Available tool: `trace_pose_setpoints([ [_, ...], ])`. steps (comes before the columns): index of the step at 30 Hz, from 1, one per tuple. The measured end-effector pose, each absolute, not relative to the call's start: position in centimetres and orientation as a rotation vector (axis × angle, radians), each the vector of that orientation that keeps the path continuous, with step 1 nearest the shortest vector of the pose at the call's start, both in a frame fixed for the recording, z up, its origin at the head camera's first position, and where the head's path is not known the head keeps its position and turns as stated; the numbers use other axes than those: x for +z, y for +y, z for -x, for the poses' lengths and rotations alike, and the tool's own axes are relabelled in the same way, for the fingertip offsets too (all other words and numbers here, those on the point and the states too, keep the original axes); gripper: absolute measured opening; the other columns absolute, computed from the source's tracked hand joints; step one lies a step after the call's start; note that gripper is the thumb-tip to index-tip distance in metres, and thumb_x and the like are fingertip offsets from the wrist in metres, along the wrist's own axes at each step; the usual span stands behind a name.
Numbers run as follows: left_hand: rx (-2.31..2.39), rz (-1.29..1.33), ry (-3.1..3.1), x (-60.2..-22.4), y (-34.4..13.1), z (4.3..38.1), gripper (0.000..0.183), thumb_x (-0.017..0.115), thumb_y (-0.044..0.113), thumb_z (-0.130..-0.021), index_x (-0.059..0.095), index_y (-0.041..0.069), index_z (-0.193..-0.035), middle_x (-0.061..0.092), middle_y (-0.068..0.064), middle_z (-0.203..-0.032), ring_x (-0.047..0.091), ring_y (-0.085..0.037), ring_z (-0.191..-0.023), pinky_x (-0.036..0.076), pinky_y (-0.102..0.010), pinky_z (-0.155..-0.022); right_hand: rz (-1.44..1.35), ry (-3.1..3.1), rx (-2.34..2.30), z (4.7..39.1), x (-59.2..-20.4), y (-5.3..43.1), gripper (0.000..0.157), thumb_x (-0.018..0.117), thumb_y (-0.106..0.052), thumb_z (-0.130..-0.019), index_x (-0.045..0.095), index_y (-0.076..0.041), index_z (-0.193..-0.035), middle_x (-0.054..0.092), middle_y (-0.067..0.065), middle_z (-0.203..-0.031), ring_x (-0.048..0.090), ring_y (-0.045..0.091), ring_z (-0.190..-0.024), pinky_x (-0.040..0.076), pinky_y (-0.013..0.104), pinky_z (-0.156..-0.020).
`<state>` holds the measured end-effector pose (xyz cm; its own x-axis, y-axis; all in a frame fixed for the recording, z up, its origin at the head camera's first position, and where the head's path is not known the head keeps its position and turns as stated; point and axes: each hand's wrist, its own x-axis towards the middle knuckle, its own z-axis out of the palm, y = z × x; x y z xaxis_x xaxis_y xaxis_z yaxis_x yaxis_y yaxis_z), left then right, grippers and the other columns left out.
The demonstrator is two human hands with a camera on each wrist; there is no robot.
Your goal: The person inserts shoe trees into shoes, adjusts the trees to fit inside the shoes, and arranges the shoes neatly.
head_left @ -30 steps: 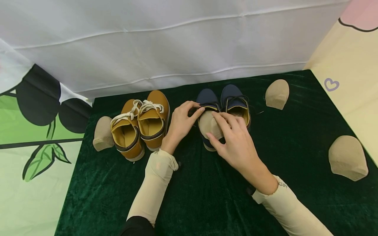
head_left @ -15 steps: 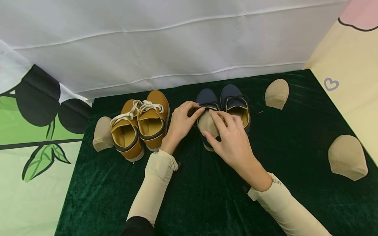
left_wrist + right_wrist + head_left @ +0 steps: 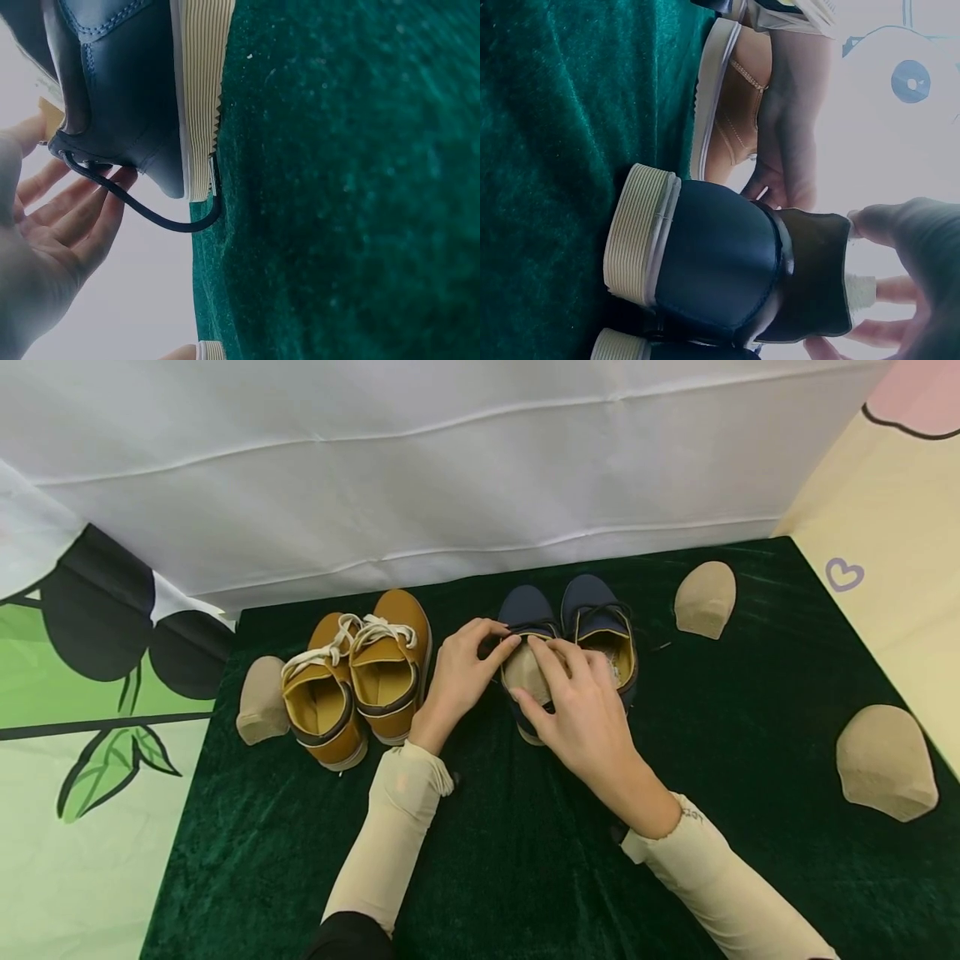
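At the opening of the left navy shoe [image 3: 525, 608] is a beige molded shoe insert [image 3: 525, 675], pinched between the thumb and fingers of my right hand [image 3: 592, 718]. From behind, the right wrist view shows the insert's shaded face [image 3: 810, 277] standing above the heel [image 3: 712, 255]. My left hand [image 3: 459, 677] pinches the same shoe's tongue edge near the lace, thumb inside and fingers outside, clearest in the left wrist view. A dark lace [image 3: 142, 210] hangs down the shoe's side. The other navy shoe [image 3: 588, 597] stands close on the right, partly behind my right hand.
Two tan shoes [image 3: 386, 685] with white laces stand to the left, one leaning on the other. Loose beige inserts lie at the far left [image 3: 262, 700], back right [image 3: 705, 599] and right edge [image 3: 885, 762] of the green velvet cloth [image 3: 525, 877]. A white curtain [image 3: 450, 485] hangs behind.
My right hand has shifted slightly left with the insert, which now sits a little further left over the shoe opening. The left hand has kept its place.
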<state>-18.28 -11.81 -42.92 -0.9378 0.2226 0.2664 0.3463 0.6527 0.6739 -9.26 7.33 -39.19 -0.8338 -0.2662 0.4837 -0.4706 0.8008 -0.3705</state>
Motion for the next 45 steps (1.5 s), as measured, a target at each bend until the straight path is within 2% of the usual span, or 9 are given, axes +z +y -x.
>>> trace_pose_setpoints([
  [13, -1.175, 0.484, -2.703, -43.0, -11.9, 18.1, 0.030, 0.064, 0.042, -0.103, 0.074, 0.017, -0.118, 0.073, -0.001, -0.124, 0.070, -0.018, -0.108, 0.058, -0.037, -0.093, -0.537, -2.578, 0.717, 10.0, -40.0, 6.8, 0.065, 0.076, -0.040, -0.096, 0.056, -0.009, -0.149, 0.059, 0.021, -0.141, 0.056, 0.044, -0.117, 0.054, 0.056, -0.096],
  [21, -1.202, 0.512, -2.739, -42.9, -12.2, 17.7, 0.035, 0.064, 0.041, -0.104, 0.071, 0.017, -0.129, 0.069, -0.002, -0.135, 0.066, -0.020, -0.122, 0.056, -0.040, -0.102, -0.523, -2.575, 0.698, 10.4, -40.4, 6.6, 0.065, 0.077, -0.043, -0.095, 0.058, -0.008, -0.147, 0.060, 0.021, -0.140, 0.058, 0.043, -0.115, 0.054, 0.055, -0.095],
  [31, -1.450, 0.606, -2.753, -42.9, -13.1, 17.0, 0.042, 0.054, 0.039, -0.109, 0.057, 0.019, -0.146, 0.055, -0.003, -0.155, 0.054, -0.020, -0.140, 0.052, -0.044, -0.110, -0.508, -2.606, 0.767, 10.4, -40.5, 6.8, 0.068, 0.078, -0.041, -0.094, 0.054, -0.012, -0.150, 0.057, 0.019, -0.143, 0.056, 0.043, -0.122, 0.055, 0.056, -0.096],
  [38, -1.462, 0.744, -2.747, -42.3, -13.1, 16.4, 0.055, 0.052, 0.052, -0.107, 0.049, 0.021, -0.153, 0.039, -0.006, -0.167, 0.039, -0.022, -0.154, 0.046, -0.049, -0.117, -0.542, -2.610, 0.866, 9.5, -40.6, 7.8, 0.070, 0.079, -0.030, -0.094, 0.049, -0.011, -0.154, 0.053, 0.019, -0.149, 0.056, 0.039, -0.128, 0.056, 0.054, -0.096],
  [41, -1.439, 0.777, -2.741, -42.0, -13.0, 15.9, 0.056, 0.055, 0.051, -0.106, 0.048, 0.023, -0.154, 0.035, -0.006, -0.169, 0.036, -0.022, -0.156, 0.042, -0.051, -0.120, -0.553, -2.592, 0.899, 8.9, -40.9, 8.4, 0.069, 0.080, -0.025, -0.094, 0.048, -0.010, -0.154, 0.054, 0.020, -0.148, 0.057, 0.038, -0.131, 0.056, 0.054, -0.100],
  [45, -1.387, 0.810, -2.720, -41.4, -12.7, 15.2, 0.055, 0.066, 0.038, -0.103, 0.048, 0.024, -0.153, 0.034, -0.004, -0.169, 0.032, -0.023, -0.158, 0.033, -0.054, -0.125, -0.575, -2.575, 0.914, 8.0, -41.1, 9.0, 0.067, 0.079, -0.021, -0.094, 0.050, -0.009, -0.153, 0.054, 0.020, -0.148, 0.057, 0.037, -0.132, 0.055, 0.054, -0.102],
])
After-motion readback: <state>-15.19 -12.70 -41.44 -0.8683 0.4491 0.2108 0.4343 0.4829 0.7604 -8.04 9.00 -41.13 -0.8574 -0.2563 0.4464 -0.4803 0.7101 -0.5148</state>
